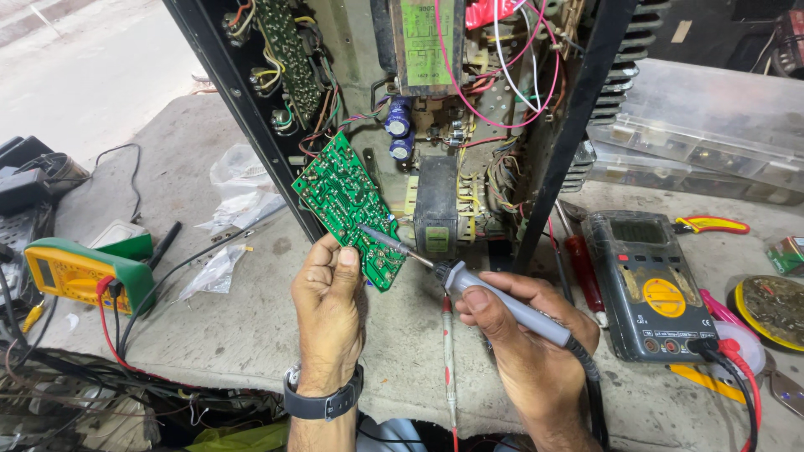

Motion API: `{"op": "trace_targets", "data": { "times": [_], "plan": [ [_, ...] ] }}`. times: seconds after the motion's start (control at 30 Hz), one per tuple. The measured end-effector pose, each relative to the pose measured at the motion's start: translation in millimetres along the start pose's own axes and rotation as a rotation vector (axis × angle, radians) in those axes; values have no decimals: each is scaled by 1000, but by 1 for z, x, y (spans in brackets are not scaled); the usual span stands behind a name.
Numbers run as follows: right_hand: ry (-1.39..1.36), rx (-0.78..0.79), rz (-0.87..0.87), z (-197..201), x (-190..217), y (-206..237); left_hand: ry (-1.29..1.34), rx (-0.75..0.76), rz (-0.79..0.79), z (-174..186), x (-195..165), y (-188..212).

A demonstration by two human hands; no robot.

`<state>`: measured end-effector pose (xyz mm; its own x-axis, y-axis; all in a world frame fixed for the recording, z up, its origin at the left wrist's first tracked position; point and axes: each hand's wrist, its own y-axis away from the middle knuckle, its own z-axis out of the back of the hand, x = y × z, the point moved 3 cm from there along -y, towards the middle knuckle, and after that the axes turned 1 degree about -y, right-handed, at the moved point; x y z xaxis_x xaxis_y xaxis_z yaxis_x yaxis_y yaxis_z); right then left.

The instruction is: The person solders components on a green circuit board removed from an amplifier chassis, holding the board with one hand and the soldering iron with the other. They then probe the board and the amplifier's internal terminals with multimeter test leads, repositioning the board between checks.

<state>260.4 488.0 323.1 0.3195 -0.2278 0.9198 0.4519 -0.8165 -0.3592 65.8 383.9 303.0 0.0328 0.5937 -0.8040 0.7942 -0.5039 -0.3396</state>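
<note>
Left hand (pixel 328 305): grip pinched on the lower edge of a small green circuit board (pixel 350 208), thumb flat on the solder side, fingers curled behind. Board held tilted, up in front of the open chassis (pixel 435 109), its lower corner just above the hand. Dark watch (pixel 322 403) on the wrist.

Right hand (pixel 523 347): grip wrapped around the grey handle of a soldering iron (pixel 494 301), thumb pressed on top, pen fashion. The metal tip points up-left and touches the board's face near its middle. The iron's black cord runs back over the wrist.

Surface: worn grey concrete-like bench (pixel 251 326). Dark multimeter (pixel 649 289) with orange dial lies just right of the right hand; red-handled screwdriver (pixel 582 272) between it and the chassis. Yellow-and-green multimeter (pixel 71 272) far left with red and black leads. A red probe (pixel 449 360) lies between the two hands. Crumpled clear plastic bags (pixel 234 197) left of the chassis; clear plastic boxes (pixel 703 134) at upper right.

Room: pale ground beyond the bench, upper left; tangled wires at lower left.
</note>
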Motion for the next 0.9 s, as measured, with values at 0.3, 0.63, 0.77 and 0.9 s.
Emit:
{"op": "trace_targets", "data": {
  "times": [0.3,0.63,0.77,0.9],
  "plan": [
    [20,-17,31,0,0,2,5,-3,-6,-1,-1,-1],
    [19,-12,49,0,2,4,-7,-10,-6,1,0,-1],
    [39,-3,34,1,-1,4,8,1,-5,2,1,-1],
    [4,3,8,1,-3,1,12,7,-5,1,1,-1]
  ]
}}
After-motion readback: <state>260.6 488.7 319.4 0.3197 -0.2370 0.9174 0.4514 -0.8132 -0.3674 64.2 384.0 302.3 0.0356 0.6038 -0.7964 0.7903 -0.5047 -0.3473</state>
